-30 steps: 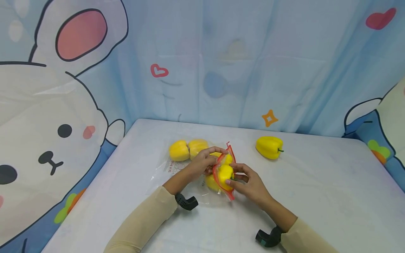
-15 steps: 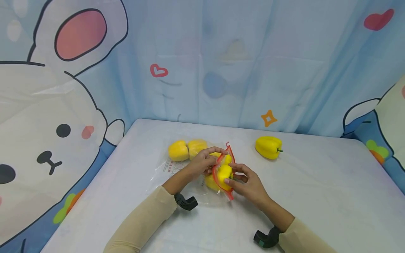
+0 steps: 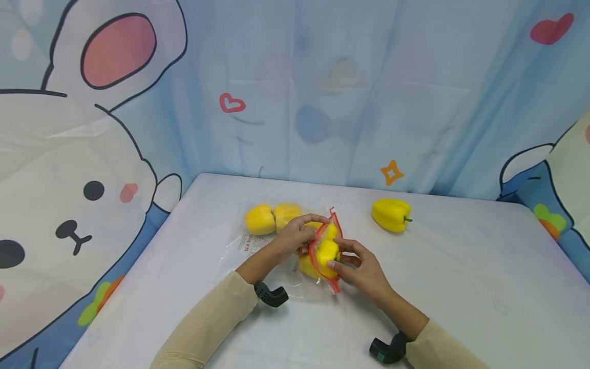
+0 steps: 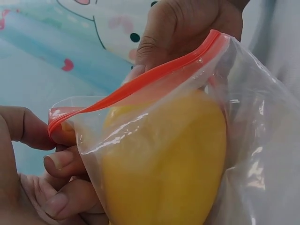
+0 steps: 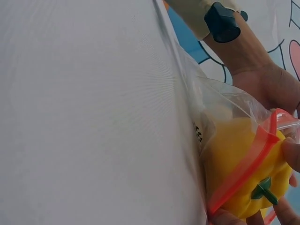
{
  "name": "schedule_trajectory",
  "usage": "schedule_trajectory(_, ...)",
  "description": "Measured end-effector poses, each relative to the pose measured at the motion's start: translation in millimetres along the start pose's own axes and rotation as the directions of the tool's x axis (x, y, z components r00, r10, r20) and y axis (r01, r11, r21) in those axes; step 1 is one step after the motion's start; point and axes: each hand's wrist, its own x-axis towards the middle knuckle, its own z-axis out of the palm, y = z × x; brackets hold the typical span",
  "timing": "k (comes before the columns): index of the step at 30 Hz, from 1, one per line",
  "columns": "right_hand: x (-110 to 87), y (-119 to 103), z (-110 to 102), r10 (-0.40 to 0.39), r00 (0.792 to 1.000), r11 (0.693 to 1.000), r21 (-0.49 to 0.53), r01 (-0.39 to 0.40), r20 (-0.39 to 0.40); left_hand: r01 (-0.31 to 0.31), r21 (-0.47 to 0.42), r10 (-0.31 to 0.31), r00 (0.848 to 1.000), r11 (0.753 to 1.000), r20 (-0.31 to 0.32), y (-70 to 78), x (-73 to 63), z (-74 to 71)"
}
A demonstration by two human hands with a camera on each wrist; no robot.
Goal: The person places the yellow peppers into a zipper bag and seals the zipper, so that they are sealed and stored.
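Note:
My left hand [image 3: 295,237] holds the top part of the mouth of a clear zip bag [image 3: 334,285] with a red zip strip. Several yellow bell peppers [image 3: 260,220] lie inside the bag. With thumb and fingers my right hand [image 3: 365,270] grips a yellow bell pepper [image 3: 326,253] in the bag's mouth. That pepper's green stem [image 5: 265,190] points out past the red strip in the right wrist view. Through the clear plastic, the left wrist view shows a yellow pepper [image 4: 164,164] below the zip strip [image 4: 159,75]. The left fingertips are partly hidden by the bag in the head view.
A loose yellow bell pepper [image 3: 392,215] lies on the white-covered table [image 3: 461,256], behind and right of the bag. A blue printed curtain [image 3: 258,138] hangs along the table's back edge. Each wrist carries a black device [image 3: 272,295].

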Motion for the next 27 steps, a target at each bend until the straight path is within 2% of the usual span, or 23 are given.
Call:
schedule_trajectory(11, -0.9, 2.5, 4.5, -0.016, 1.000, 0.999, 0.044, 0.017, -0.013, 0.051, 0.024, -0.051, 0.998, 0.998, -0.029, 3.4, -1.2, 1.0)
schedule_trajectory(17, 0.7, 5.0, 8.3, -0.016, 1.000, 0.999, 0.046, 0.017, -0.022, 0.056, -0.023, -0.056, 0.998, 0.998, -0.009, 2.8, -2.0, 1.3)
schedule_trajectory(27, 0.9, 5.3, 10.5, -0.100, 0.995, 0.994, 0.053, 0.100, -0.013, 0.058, -0.059, -0.057, 0.998, 0.997, 0.015, 1.9, -0.9, 0.2)
